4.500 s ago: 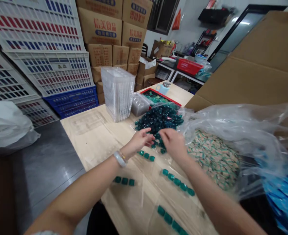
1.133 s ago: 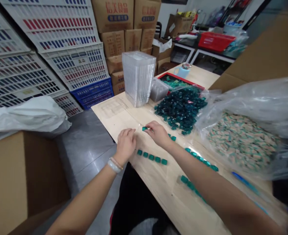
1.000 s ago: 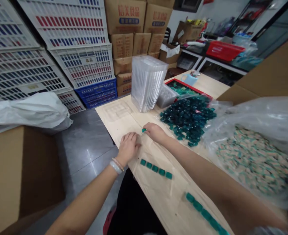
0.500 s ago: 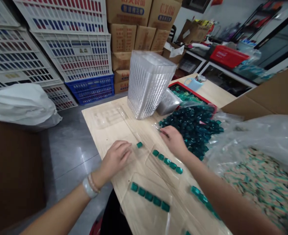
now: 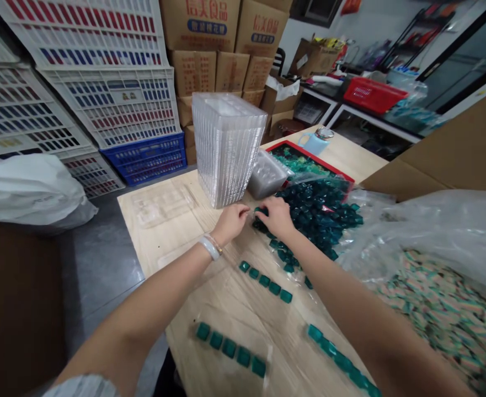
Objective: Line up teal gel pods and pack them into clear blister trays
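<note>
White bangle and thin beaded bracelet worn on the left forearm, pale grey sleeve seen at lower left, right forearm left bare

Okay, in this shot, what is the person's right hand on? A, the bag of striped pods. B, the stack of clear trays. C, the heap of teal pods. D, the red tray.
C. The right hand rests on the near edge of the heap of teal pods, its fingers reaching in among them.
</note>
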Demonstrator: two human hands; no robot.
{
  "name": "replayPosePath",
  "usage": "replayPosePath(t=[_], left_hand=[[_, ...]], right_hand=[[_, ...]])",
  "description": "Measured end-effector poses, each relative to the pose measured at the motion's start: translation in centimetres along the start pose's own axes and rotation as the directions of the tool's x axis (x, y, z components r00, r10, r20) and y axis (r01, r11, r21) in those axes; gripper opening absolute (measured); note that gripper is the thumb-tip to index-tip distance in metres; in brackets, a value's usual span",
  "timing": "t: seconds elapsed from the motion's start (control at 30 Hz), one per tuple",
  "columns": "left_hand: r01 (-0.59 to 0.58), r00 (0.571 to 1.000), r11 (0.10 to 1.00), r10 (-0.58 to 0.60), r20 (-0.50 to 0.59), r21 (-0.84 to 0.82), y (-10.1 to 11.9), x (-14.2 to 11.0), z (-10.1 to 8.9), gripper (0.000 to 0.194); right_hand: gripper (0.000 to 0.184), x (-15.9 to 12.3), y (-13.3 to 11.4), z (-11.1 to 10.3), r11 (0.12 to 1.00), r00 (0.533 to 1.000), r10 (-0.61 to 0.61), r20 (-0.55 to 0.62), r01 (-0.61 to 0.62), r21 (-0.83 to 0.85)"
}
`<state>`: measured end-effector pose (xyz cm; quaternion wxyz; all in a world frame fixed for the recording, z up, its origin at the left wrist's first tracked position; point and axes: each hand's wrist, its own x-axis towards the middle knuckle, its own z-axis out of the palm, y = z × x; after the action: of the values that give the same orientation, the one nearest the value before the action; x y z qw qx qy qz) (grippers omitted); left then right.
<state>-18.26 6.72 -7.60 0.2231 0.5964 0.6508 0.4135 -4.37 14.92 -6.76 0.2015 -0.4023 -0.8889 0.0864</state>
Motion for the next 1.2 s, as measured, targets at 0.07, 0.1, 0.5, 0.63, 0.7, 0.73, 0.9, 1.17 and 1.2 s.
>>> replayPosePath(t=[0.07, 0.1, 0.5, 0.63, 0.7, 0.73, 0.9, 1.17, 1.2], left_hand=[[-0.026, 1.000, 0.999, 0.026, 0.009, 0.035, 0.0, 0.6, 0.3, 0.027], [-0.044, 0.999, 0.997, 0.042, 0.027, 0.068, 0.2, 1.2, 0.6, 0.028], [-0.097, 0.979, 0.935, 0.028, 0.204, 0.341, 2.4, 3.2, 4.6, 0.032], [-0.059, 0.993, 0.965, 0.031, 0.112, 0.254, 3.1, 2.6, 4.6, 0.025], [-0.009, 0.999, 0.993, 0.003, 0.055, 0.114, 3.5, 2.5, 4.2, 0.022], [0.049, 0.998, 0.999, -0.049, 0.032, -0.009, 3.6, 2.2, 3.8, 0.020], [0.370, 0.922, 0.594, -0.330, 0.203, -0.715, 3.2, -3.3, -1.7, 0.014], [0.445, 0.791, 0.262, -0.564, 0.238, -0.856, 0.5, -14.8, -9.4, 0.023], [0.449, 0.779, 0.247, -0.578, 0.242, -0.859, 0.3, -15.3, -9.5, 0.023]], right_hand=[[0.018, -0.6, 1.3, -1.1, 0.951, 0.980, 0.174, -0.100, -0.140, 0.276], [0.022, -0.9, 1.8, -1.8, 0.888, 0.958, 0.266, -0.105, -0.201, 0.413], [0.032, -6.0, 2.4, -5.5, 0.309, 0.777, 0.510, 0.370, -0.567, 0.764], [0.023, -6.6, 1.1, -5.9, 0.055, 0.780, 0.363, 0.510, -0.564, 0.824], [0.021, -6.9, 0.7, -6.1, -0.016, 0.778, 0.330, 0.535, -0.562, 0.827], [0.021, -7.1, 0.6, -6.2, -0.040, 0.772, 0.324, 0.547, -0.567, 0.823], [0.023, -8.0, -1.1, -5.3, -0.012, 0.768, 0.282, 0.574, -0.596, 0.803], [0.016, -7.0, -8.6, -0.6, 0.612, 0.942, 0.054, 0.333, -0.294, 0.734], [0.013, -6.9, -9.5, -0.1, 0.689, 0.961, 0.000, 0.278, -0.201, 0.696]])
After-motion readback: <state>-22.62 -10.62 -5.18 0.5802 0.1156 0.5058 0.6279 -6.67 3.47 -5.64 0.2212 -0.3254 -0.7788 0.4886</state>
